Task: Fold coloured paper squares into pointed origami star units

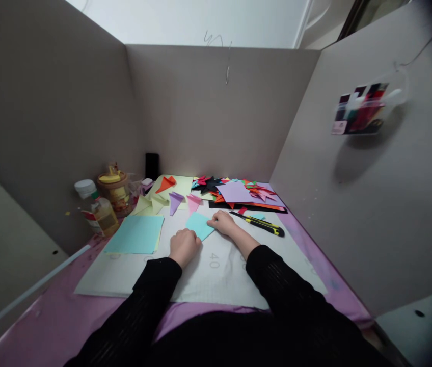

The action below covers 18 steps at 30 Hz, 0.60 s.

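Turquoise paper piece [197,223] lies on the white sheet [219,288], the right hand [221,223] pinching its right edge; the left hand [185,245] curls at its lower left, its grip too hidden to tell.

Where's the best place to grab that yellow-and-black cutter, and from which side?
I'd take the cutter by its wide handle end, from the right: it lies flat and slanted, its narrow end pointing left. Whether any blade shows is too small to tell.
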Tool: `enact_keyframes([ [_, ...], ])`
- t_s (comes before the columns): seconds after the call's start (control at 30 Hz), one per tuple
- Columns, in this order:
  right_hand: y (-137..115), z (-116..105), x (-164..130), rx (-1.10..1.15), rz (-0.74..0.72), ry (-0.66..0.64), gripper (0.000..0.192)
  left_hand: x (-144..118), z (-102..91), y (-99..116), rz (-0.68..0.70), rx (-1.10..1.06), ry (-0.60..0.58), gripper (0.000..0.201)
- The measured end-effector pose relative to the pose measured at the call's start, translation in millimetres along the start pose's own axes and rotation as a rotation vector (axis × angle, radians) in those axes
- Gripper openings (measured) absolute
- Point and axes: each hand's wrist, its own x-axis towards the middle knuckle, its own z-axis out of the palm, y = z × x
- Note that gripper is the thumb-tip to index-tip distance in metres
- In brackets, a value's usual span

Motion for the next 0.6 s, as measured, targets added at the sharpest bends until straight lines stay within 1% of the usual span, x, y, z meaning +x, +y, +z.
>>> enact_keyframes([
  [0.17,0.0,0.1,0.3,-0.010,0.003,0.000,0.027,-1.4,-1.7,-0.5,0.002,-0.014,-0.008,0.022],
  [0.23,-0.5,-0.5,-0.3,-0.012,0.004,0.002,0.027,-2.6,-2.3,-2.6,0.018,-0.034,0.006,0.021],
  [0.33,-1.9,-0.8,-1.5,-0.010,0.009,0.001,0.027,-4.9,-2.2,-7.0,0.154,-0.081,0.023,0.029],
  [0.4,-2.5,-0.3,-1.7,-0.010,0.014,-0.004,0.026,-6.5,-1.7,-9.1,0.250,-0.072,0.005,0.033],
  [0.43,-2.6,0.1,-1.7,-0.012,0.017,-0.005,0.026,-7.2,-1.4,-9.6,0.274,-0.054,-0.007,0.034],
  [0.53,-2.2,-0.4,-2.0,-0.019,0.027,-0.001,0.026,-8.9,-1.2,-9.1,0.280,0.004,-0.015,0.033],
  [0.6,-1.9,-3.4,-4.2,-0.018,0.041,0.057,0.022,-9.1,-1.7,-8.3,0.267,0.021,-0.017,0.034],
])
